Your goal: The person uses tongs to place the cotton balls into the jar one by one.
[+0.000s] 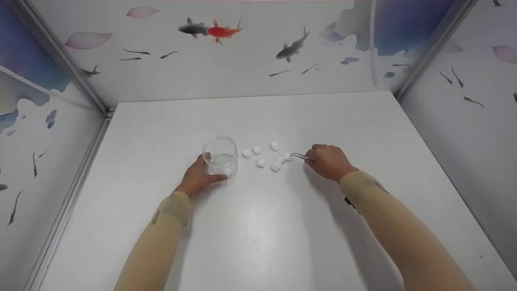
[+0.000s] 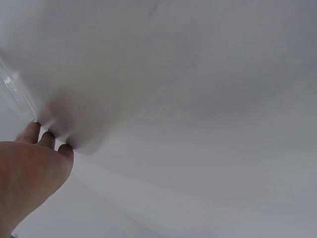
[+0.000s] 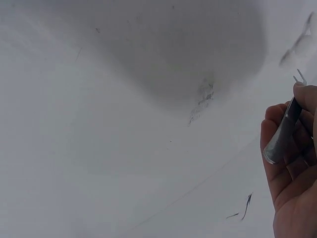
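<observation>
My left hand (image 1: 198, 176) grips a clear round jar (image 1: 231, 161) around its side, thumb at the near front and fingers behind. In the left wrist view, fingertips of the left hand (image 2: 32, 166) press against the clear wall. To the right of the jar lie several white cotton balls (image 1: 276, 166), loosely scattered. My right hand (image 1: 330, 161) pinches bent-tip metal tweezers (image 1: 302, 157), which point left. Their tips are right at the rightmost cotton ball (image 1: 287, 157). The right wrist view shows the tweezers (image 3: 285, 131) between thumb and fingers, the tips slightly apart.
Everything stands on a white table (image 1: 250, 226). A back wall (image 1: 242, 72) printed with fish rises behind it, and side panels with metal frame posts (image 1: 80, 178) border the left and right.
</observation>
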### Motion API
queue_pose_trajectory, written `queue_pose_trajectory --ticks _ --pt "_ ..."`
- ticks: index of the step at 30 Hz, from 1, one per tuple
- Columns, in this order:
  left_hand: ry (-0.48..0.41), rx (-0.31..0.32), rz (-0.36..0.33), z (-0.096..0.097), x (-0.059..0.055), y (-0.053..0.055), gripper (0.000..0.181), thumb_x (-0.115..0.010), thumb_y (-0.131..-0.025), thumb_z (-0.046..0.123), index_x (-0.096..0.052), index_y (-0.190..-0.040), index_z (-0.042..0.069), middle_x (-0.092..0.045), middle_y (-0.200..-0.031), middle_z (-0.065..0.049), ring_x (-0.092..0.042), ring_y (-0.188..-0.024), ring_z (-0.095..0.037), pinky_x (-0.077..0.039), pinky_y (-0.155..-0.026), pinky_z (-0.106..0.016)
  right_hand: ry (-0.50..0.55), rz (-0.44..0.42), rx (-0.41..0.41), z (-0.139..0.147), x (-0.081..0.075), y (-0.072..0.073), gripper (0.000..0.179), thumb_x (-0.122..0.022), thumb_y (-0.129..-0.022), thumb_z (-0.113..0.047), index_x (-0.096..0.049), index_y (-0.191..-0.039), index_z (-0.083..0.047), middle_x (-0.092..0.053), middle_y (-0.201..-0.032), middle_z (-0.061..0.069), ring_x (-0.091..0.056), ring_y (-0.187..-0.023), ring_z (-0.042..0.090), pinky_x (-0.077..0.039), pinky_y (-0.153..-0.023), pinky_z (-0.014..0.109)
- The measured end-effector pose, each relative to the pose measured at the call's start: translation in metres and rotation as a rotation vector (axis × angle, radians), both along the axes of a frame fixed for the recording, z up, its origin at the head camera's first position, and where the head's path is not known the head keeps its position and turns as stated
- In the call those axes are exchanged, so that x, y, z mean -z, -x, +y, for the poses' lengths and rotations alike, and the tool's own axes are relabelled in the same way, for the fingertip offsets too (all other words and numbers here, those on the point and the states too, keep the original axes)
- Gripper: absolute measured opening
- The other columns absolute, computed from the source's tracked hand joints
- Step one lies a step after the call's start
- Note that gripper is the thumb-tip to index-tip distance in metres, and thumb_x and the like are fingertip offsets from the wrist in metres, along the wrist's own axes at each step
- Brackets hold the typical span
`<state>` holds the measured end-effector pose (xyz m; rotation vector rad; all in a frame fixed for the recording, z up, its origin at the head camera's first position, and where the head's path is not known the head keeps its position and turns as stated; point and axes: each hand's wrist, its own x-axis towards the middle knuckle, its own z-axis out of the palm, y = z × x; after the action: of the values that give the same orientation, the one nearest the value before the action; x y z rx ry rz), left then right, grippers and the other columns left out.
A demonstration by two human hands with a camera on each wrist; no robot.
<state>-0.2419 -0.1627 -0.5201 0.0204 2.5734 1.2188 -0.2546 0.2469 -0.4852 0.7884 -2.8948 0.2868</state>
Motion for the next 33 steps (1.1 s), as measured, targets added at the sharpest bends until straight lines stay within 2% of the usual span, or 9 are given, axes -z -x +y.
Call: queue_pose_trajectory --ticks 6,18,21,28,33 --pt "-0.002 -0.006 0.000 -0.0006 0.0012 0.0006 0.113 -0.084 -0.077 0.047 -0.017 -0.159 0.008 -0.029 -0.160 -0.016 -0.021 -0.148 -0.036 -0.016 -0.120 -0.051 -0.012 -0.030 0.009 -0.0050 0.0028 0.0010 0.012 -0.076 -0.089 -0.011 -0.078 -0.099 -0.005 -0.068 -0.085 0.005 -0.067 -0.074 0.020 -0.058 -0.067 0.038" --pt "-0.002 -0.004 0.013 0.0003 0.0029 0.0011 0.113 -0.084 -0.077 0.048 -0.018 -0.159 0.009 -0.030 -0.159 -0.016 -0.022 -0.147 -0.035 -0.016 -0.120 -0.051 -0.019 -0.024 0.007 -0.0046 0.0054 0.0031 0.010 -0.076 -0.088 -0.011 -0.078 -0.096 -0.006 -0.067 -0.083 0.004 -0.067 -0.074 0.021 -0.057 -0.066 0.040" --pt "0.008 0.001 0.018 0.0002 0.0030 0.0014 0.113 -0.084 -0.077 0.048 -0.018 -0.159 0.008 -0.031 -0.159 -0.016 -0.023 -0.147 -0.035 -0.017 -0.120 -0.051 -0.033 0.002 0.014 -0.0054 0.0065 0.0024 0.008 -0.075 -0.089 -0.011 -0.079 -0.095 -0.006 -0.067 -0.081 0.003 -0.066 -0.071 0.020 -0.057 -0.064 0.039" --pt "0.008 0.009 0.016 -0.0010 0.0022 0.0005 0.114 -0.083 -0.077 0.049 -0.016 -0.159 0.007 -0.029 -0.160 -0.017 -0.022 -0.147 -0.037 -0.016 -0.120 -0.051 -0.065 0.121 0.002 -0.0060 0.0057 0.0017 0.009 -0.071 -0.088 -0.007 -0.079 -0.085 -0.008 -0.066 -0.075 0.003 -0.064 -0.061 0.020 -0.055 -0.053 0.038" --pt "0.016 0.018 0.018 -0.0005 0.0005 0.0000 0.115 -0.083 -0.077 0.051 -0.014 -0.159 0.007 -0.027 -0.161 -0.017 -0.021 -0.148 -0.036 -0.015 -0.120 -0.049 -0.058 0.157 0.013 -0.0025 0.0017 0.0025 0.011 -0.070 -0.088 -0.006 -0.079 -0.083 -0.009 -0.067 -0.075 0.003 -0.063 -0.059 0.020 -0.054 -0.051 0.039"
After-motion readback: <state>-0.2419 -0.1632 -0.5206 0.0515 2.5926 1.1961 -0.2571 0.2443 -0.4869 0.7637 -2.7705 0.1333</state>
